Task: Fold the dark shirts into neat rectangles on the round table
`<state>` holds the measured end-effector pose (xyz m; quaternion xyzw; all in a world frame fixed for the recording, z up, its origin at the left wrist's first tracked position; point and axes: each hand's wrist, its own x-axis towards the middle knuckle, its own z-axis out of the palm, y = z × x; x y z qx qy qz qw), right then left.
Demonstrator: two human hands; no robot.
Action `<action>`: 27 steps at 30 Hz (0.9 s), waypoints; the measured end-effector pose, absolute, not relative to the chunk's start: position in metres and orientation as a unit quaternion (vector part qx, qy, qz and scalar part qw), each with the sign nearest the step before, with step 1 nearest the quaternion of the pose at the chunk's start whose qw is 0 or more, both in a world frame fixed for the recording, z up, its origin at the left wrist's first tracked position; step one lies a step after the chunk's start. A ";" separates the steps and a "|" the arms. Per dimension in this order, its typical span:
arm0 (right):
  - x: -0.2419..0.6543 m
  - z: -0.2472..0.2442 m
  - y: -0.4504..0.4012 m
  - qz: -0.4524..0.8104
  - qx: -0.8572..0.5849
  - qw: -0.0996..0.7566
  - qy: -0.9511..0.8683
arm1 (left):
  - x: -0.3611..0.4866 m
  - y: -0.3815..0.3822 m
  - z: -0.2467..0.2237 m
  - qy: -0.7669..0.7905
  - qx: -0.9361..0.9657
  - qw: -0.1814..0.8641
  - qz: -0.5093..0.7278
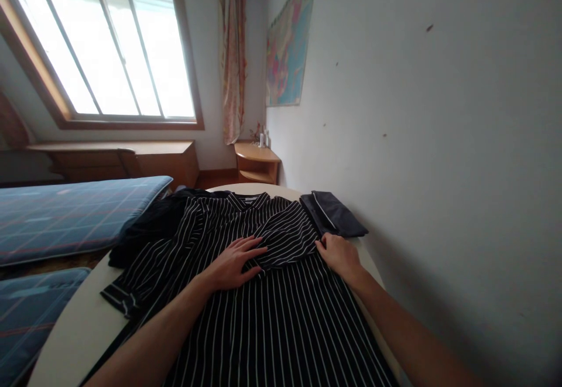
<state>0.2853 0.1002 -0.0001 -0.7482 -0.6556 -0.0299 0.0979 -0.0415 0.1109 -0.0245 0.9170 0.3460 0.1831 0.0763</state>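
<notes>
A black shirt with white stripes (281,311) lies spread over a round pale table, its collar at the far end. Its right-hand sleeve is folded inward across the chest, while the left-hand sleeve hangs out toward the table's left side. My left hand (235,263) rests flat on the middle of the shirt, fingers spread, by the cuff of the folded sleeve. At the shirt's right edge, my right hand (340,253) is closed, its fingers pinching the striped fabric at the fold.
A folded dark garment (336,214) lies at the table's (72,334) far right, near the white wall. More dark clothing (151,223) is heaped at the left. Beyond stand a bed with blue checked mats (65,214), a low wooden cabinet (171,156) and a corner shelf (257,153).
</notes>
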 end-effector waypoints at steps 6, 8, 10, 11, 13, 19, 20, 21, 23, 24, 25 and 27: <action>0.292 -0.002 0.116 0.031 -0.735 0.217 -0.642 | -0.041 0.110 -0.024 0.344 0.918 0.088 0.179; 0.297 -0.005 0.122 0.051 -0.731 0.244 -0.635 | -0.041 0.109 -0.024 0.341 0.916 0.084 0.195; 0.302 -0.008 0.125 0.066 -0.733 0.260 -0.625 | -0.041 0.109 -0.024 0.344 0.911 0.083 0.209; 0.304 -0.010 0.127 0.073 -0.735 0.268 -0.619 | -0.041 0.110 -0.025 0.349 0.909 0.085 0.212; 0.307 -0.014 0.128 0.089 -0.732 0.294 -0.608 | -0.041 0.110 -0.027 0.363 0.903 0.091 0.212; 0.306 -0.023 0.129 0.142 -0.685 0.376 -0.608 | -0.041 0.112 -0.030 0.366 0.905 0.099 0.191; 0.305 -0.023 0.129 0.149 -0.677 0.376 -0.615 | -0.041 0.112 -0.030 0.363 0.908 0.097 0.185; 0.304 -0.023 0.128 0.155 -0.670 0.371 -0.624 | -0.041 0.112 -0.030 0.361 0.910 0.095 0.181; 0.303 -0.022 0.127 0.158 -0.660 0.362 -0.639 | -0.042 0.112 -0.030 0.359 0.912 0.094 0.175; 0.303 -0.021 0.126 0.157 -0.656 0.359 -0.645 | -0.042 0.112 -0.030 0.357 0.913 0.095 0.174; 0.302 -0.019 0.125 0.154 -0.650 0.359 -0.652 | -0.042 0.111 -0.030 0.355 0.914 0.095 0.174; 0.301 -0.015 0.123 0.149 -0.640 0.361 -0.661 | -0.043 0.111 -0.030 0.350 0.915 0.095 0.174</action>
